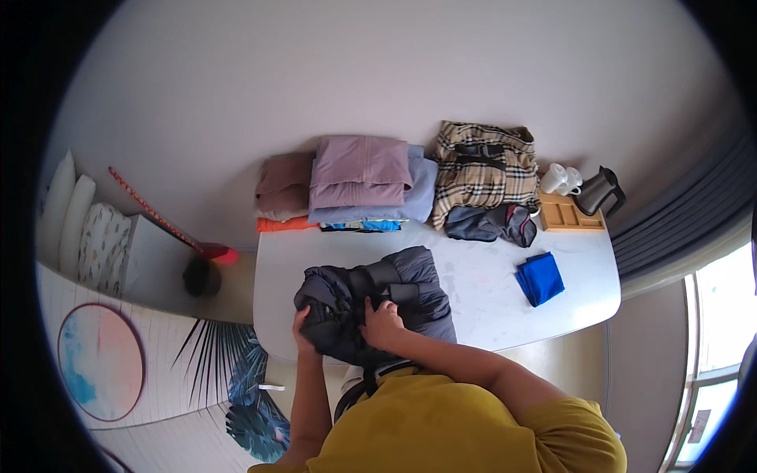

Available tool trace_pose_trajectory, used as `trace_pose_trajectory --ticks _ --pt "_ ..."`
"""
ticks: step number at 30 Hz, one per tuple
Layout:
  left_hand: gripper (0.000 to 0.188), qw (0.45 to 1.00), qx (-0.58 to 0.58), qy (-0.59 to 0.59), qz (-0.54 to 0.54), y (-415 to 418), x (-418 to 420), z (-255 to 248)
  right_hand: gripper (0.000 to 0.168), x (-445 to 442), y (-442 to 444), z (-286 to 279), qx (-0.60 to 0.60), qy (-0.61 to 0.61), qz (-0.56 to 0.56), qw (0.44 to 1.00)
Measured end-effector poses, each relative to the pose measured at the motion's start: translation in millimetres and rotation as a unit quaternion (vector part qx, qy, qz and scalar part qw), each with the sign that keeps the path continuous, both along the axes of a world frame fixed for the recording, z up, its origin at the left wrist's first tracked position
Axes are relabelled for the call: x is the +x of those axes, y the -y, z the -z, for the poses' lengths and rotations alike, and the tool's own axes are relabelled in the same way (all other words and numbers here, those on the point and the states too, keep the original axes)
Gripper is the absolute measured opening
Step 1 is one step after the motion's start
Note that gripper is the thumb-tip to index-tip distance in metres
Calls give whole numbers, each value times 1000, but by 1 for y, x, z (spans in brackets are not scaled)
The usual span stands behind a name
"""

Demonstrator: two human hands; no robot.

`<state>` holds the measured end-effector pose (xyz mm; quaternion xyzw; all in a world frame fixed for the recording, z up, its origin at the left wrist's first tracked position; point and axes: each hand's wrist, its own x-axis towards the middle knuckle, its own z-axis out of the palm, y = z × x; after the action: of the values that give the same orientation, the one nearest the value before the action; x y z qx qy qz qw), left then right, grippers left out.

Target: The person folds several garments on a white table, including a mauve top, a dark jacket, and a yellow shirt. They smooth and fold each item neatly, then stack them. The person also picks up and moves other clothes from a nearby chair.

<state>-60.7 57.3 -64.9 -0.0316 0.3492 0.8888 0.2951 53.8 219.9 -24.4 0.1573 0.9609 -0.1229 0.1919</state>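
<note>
A dark grey padded jacket, bundled and partly folded, lies over the table's near edge in front of me. My left hand grips its left edge, with the fingers partly hidden by the fabric. Resting on the jacket's middle, beside a dark strap-like band, is my right hand. Its visible fingers are spread; whether they pinch any cloth cannot be made out.
Folded clothes are stacked along the wall, beside a plaid garment and a grey pouch-like item. Rightward are a folded blue cloth, white mugs, a wooden tray and a kettle. The white table has rounded corners.
</note>
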Motion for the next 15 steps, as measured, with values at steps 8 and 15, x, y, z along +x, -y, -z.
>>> trace_pose_trajectory --ticks 8,15 --pt "36 992 -88 -74 42 -60 29 -70 50 47 -41 18 -170 -339 261 888" --pt "38 889 -266 -358 101 -124 61 -47 66 52 -67 0 -141 -295 420 847"
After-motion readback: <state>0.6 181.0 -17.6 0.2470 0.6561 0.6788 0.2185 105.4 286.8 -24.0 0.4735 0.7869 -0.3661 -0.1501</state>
